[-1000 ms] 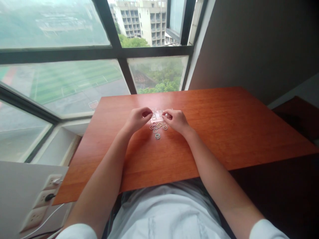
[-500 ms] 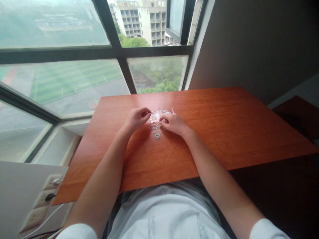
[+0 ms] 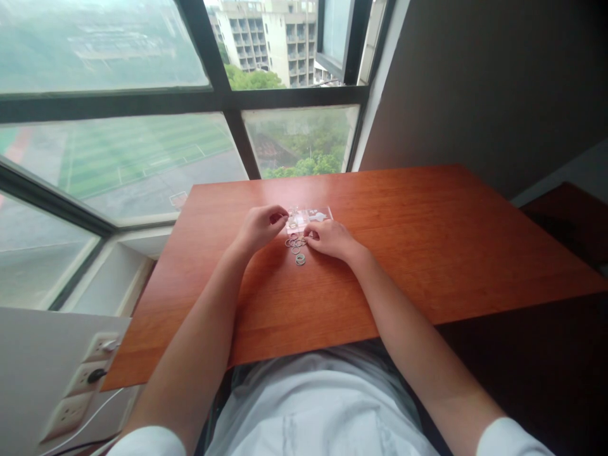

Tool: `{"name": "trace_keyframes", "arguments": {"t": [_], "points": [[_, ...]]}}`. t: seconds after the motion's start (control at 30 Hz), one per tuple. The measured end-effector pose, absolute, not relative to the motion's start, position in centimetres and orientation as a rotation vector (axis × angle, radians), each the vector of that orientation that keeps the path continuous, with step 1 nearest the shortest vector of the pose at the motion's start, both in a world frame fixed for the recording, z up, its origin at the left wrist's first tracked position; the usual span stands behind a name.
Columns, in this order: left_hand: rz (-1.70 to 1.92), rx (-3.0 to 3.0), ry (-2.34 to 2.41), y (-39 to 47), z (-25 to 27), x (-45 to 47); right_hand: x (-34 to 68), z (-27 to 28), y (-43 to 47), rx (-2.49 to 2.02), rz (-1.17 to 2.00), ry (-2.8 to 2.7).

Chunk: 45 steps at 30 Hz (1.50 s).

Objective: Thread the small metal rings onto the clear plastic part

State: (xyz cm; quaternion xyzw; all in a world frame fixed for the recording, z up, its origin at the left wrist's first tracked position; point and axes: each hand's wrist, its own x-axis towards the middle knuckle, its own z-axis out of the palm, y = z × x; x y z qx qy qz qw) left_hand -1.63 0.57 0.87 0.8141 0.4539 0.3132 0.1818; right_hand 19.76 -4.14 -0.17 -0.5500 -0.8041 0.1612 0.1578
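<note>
A clear plastic case [image 3: 300,223] lies on the table, with small rings and a pale arrow-like shape showing in or through it. At its left edge, my left hand [image 3: 262,227] is closed, thumb and forefinger pinched on the case's side. Just in front of the case is a cluster of thin loose rings [image 3: 295,243], pale and metallic-looking. My right hand [image 3: 330,239] is closed in a pinch at the right side of this cluster, its fingertips on a ring that they partly hide. Nearer to me, a greenish-grey ring pair [image 3: 300,259] lies apart, overlapping.
The reddish-brown wooden table [image 3: 427,253] reaches from my waist to the window [image 3: 299,142]. Wall sockets [image 3: 78,377] with plugs and cables are at the lower left. A dark grey wall [image 3: 479,82] rises behind the table on the right.
My right hand has shifted slightly down over the rings, uncovering more of the case's right part. The left hand stays in place.
</note>
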Motion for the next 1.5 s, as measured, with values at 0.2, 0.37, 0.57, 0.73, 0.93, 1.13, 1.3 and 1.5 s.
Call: {"name": "trace_keyframes", "arguments": {"t": [0.2, 0.37, 0.57, 0.73, 0.93, 1.13, 1.3, 1.5], "points": [[0.862, 2.304, 1.260, 0.6, 0.7, -1.6, 19.5, -0.1, -4.2, -1.530, 0.442, -2.300], [0.853, 2.294, 1.243, 0.4, 0.8, -1.4, 19.6, -0.3, -3.9, -1.448, 0.481, -2.150], [0.831, 2.309, 1.222, 0.3, 0.8, -1.2, 19.8, -0.4, -3.6, -1.344, 0.480, -1.904], [0.830, 2.304, 1.187, 0.2, 0.7, -0.9, 19.9, -0.5, -3.6, -1.327, 0.473, -1.860], [0.841, 2.208, 1.076, -0.5, 1.1, 0.1, 19.8, -0.7, -3.3, -1.369, 0.454, -1.890], [0.842, 2.083, 0.958, -1.2, 1.4, 1.0, 19.7, -0.6, -3.4, -1.407, 0.464, -1.926], [0.849, 2.010, 0.959, -1.2, 1.6, 1.0, 19.7, -0.7, -3.4, -1.416, 0.452, -1.923], [0.838, 2.093, 0.971, -1.1, 1.2, 1.0, 19.7, -0.7, -3.5, -1.460, 0.462, -1.951]]}}
